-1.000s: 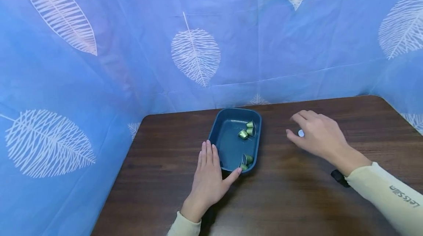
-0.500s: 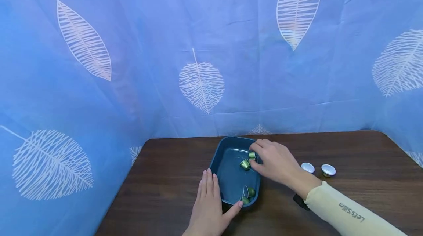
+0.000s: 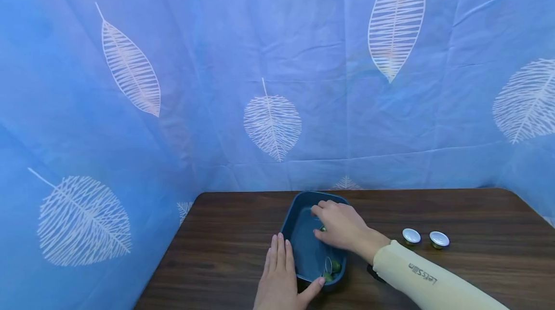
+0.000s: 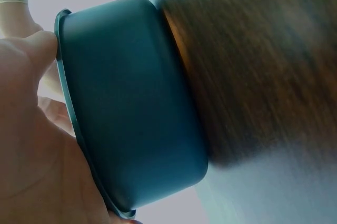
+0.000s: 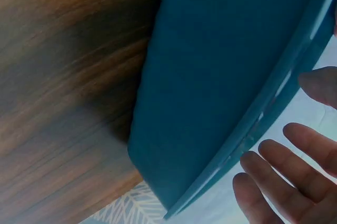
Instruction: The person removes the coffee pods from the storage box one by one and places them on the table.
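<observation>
A dark blue rectangular tray [image 3: 301, 242] stands on the table in the head view. My left hand [image 3: 282, 278] rests against its near left corner with straight fingers, the thumb on the near rim. My right hand [image 3: 340, 225] reaches over the right wall into the tray. In the right wrist view its thumb and fingers [image 5: 287, 192] are spread apart, with nothing seen between them. A bit of green coffee capsule [image 3: 323, 228] shows beneath that hand, which hides whatever else lies there. Two green capsules [image 3: 336, 265] lie in the tray's near right corner, by the left thumb.
Two more coffee capsules, a left one [image 3: 411, 236] and a right one [image 3: 439, 239], stand white lid up on the dark wooden table [image 3: 230, 233], right of the tray. A blue cloth with white leaf prints [image 3: 321, 122] hangs behind the table.
My right hand has moved left from the table at the right to inside the tray. Two capsules now show where it was. The left hand stays at the tray; the head view has tilted up.
</observation>
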A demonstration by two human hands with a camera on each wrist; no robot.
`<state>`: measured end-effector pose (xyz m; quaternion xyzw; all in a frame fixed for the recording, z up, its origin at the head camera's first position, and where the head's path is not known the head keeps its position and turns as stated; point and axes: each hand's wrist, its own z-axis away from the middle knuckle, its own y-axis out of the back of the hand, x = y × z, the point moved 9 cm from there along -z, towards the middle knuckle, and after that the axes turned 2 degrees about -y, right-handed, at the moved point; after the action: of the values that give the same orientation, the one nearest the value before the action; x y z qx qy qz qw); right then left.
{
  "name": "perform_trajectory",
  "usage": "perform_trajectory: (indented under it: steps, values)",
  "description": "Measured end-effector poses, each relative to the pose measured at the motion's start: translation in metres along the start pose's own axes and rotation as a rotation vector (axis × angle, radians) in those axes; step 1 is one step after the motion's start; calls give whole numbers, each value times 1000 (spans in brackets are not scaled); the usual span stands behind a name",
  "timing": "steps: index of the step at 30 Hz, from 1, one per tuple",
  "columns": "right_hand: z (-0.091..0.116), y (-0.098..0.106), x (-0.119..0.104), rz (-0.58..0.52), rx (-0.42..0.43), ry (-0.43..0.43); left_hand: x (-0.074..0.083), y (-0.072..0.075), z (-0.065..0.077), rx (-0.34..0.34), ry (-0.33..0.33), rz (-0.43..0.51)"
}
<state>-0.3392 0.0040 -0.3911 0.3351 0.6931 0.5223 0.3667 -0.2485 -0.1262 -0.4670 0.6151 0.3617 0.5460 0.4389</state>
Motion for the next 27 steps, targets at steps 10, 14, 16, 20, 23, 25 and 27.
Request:
perform_trajectory:
  steps: [10, 14, 16, 20, 23, 25, 27]
  values:
    - [-4, -25, -5, -37, -123, -19, -3, 0, 2, 6, 7, -13]
    - [-6, -24, -3, -2, -116, -17, -1, 0, -2, 5, 4, -9]
    - [-8, -24, -3, 8, -118, -24, -1, -1, -4, 0, 10, -11]
    - [-11, -29, -1, 11, -140, -50, -2, -2, -3, 7, 14, -4]
    - [-10, -32, 2, 14, -154, -69, -3, -3, -1, 21, 10, -4]
    - [-10, -35, 3, 21, -160, -76, -3, -4, -1, 39, 4, -15]
    - [-10, -35, 5, 27, -162, -80, -3, -4, -1, 67, -5, -36]
